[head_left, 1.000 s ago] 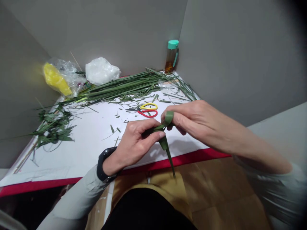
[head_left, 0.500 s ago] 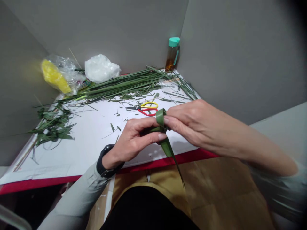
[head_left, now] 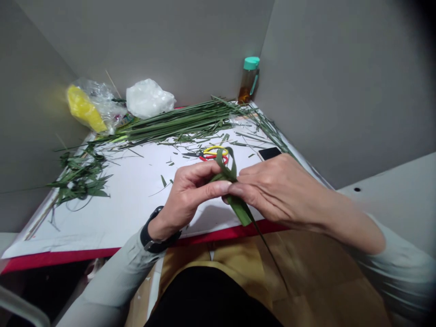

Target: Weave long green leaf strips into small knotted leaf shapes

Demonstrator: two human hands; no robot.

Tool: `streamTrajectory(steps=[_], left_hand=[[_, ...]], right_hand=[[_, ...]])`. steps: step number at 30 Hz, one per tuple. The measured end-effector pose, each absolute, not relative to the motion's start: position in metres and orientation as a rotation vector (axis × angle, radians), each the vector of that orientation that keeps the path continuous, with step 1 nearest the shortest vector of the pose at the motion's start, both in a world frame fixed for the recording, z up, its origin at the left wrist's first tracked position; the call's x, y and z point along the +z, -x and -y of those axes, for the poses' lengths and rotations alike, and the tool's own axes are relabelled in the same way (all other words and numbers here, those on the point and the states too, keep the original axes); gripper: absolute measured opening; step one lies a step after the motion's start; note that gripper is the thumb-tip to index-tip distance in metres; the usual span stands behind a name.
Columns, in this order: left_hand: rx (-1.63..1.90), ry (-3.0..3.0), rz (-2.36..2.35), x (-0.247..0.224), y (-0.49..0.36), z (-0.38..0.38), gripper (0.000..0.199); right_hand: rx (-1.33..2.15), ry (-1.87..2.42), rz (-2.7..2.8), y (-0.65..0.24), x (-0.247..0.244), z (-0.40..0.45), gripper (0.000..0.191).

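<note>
Between my hands, above the table's near edge, is a folded green leaf strip (head_left: pixel 239 210). A loop of it stands up above my fingers, and a wide piece with a thin tail hangs down below them. My left hand (head_left: pixel 194 188) pinches the strip from the left between thumb and fingers. From the right, my right hand (head_left: pixel 272 188) grips it close to my left thumb, its fingertips partly hidden. Just behind the loop, scissors (head_left: pixel 206 153) with one yellow and one red handle lie on the white table top (head_left: pixel 129 204).
Long green leaves (head_left: pixel 170 121) lie in a bundle along the back, with cut scraps before them. Woven leaf pieces (head_left: pixel 83 177) are heaped at left. Plastic bags (head_left: pixel 150 97), a teal-lidded bottle (head_left: pixel 248 81) and a dark phone-like object (head_left: pixel 270 153) stand or lie around. Grey panels enclose the table.
The rounded loop has become a taller, open loop. My right hand has come lower and in against my left thumb, and the hanging tail reaches further down to the right. The view shifted slightly.
</note>
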State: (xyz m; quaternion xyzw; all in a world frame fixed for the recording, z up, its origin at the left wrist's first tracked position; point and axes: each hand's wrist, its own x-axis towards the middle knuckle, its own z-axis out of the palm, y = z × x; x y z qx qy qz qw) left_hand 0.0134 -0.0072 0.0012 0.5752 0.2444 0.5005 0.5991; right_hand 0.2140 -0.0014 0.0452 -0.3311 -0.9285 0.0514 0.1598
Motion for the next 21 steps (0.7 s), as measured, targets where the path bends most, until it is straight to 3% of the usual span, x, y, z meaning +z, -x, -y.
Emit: streamTrajectory(steps=[14, 18, 21], left_hand=[[1.268, -1.175, -0.599, 0.008, -0.019, 0.011, 0.006], [1.196, -1.213, -0.578, 0.009, -0.02, 0.014, 0.004], [1.146, -1.239, -0.586, 0.01, -0.022, 0.016, 0.005]], right_hand=[[0.645, 0.888, 2.562, -0.229, 0.02, 0.036, 0.057], [0.522, 0.973, 2.536, -0.235, 0.027, 0.039, 0.05], [0.269, 1.095, 2.437, -0.236, 0.039, 0.039, 0.024]])
